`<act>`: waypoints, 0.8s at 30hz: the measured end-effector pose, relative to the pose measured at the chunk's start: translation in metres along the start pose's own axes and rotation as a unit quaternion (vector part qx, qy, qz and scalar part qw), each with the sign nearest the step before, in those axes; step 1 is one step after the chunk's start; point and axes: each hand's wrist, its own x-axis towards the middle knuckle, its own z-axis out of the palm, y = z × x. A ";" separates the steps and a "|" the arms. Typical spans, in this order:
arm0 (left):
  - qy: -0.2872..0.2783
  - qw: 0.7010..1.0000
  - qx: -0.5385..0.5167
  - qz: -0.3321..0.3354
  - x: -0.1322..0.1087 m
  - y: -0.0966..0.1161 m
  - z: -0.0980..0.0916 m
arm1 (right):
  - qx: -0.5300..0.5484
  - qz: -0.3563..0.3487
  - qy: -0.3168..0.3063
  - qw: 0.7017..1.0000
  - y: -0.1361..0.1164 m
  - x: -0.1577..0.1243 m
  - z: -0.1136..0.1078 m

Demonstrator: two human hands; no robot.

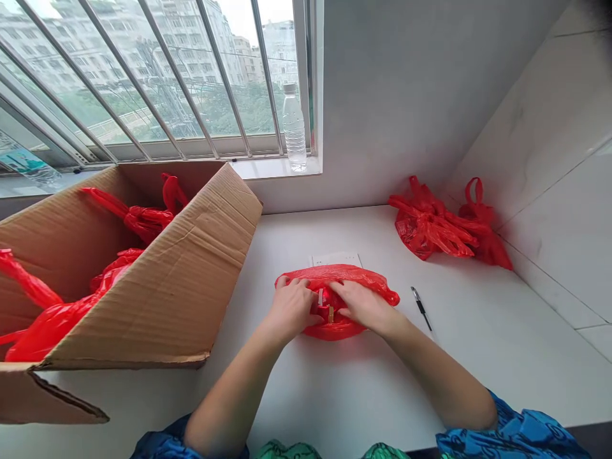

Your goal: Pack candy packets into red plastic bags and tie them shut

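A red plastic bag (335,330) lies on the white tabletop in front of me, its mouth spread open. Inside it sit small shiny red packets (327,306) with silver and gold bits, partly hidden. My left hand (294,306) grips the left side of the bag, its fingers over the rim and its thumb reaching in toward the packets. On the other side, my right hand (363,303) holds the bag, with thumb and fingers bent into the opening next to the packets. Some fingertips of both hands are hidden by plastic.
A large open cardboard box (191,274) stands at left with knotted red bags (143,220) inside. More tied red bags (430,223) rest at the back right. A black pen (421,307) lies right of my hands. A water bottle (294,131) stands on the windowsill.
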 end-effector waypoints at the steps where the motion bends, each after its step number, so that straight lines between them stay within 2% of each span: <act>1: -0.001 1.000 -0.009 0.003 -0.001 -0.001 0.000 | 0.009 -0.024 -0.001 1.000 -0.001 0.003 0.003; 4: 0.007 0.999 -0.035 0.006 -0.003 -0.004 -0.003 | 0.031 -0.049 0.004 0.998 -0.002 0.011 0.008; 8: 0.020 0.999 -0.032 0.003 -0.004 -0.011 -0.006 | 0.053 0.003 0.046 0.998 0.002 0.014 -0.001; 13: 0.076 0.997 -0.030 -0.016 -0.002 -0.014 -0.010 | 0.225 -0.024 0.116 0.967 0.006 0.003 -0.025; 19: 0.120 0.984 -0.126 0.036 -0.005 -0.013 -0.019 | 0.372 -0.047 0.094 0.922 0.006 -0.001 -0.035; 24: 0.131 0.974 -0.178 0.053 -0.006 -0.011 -0.024 | 0.394 -0.066 0.100 0.912 0.005 -0.001 -0.034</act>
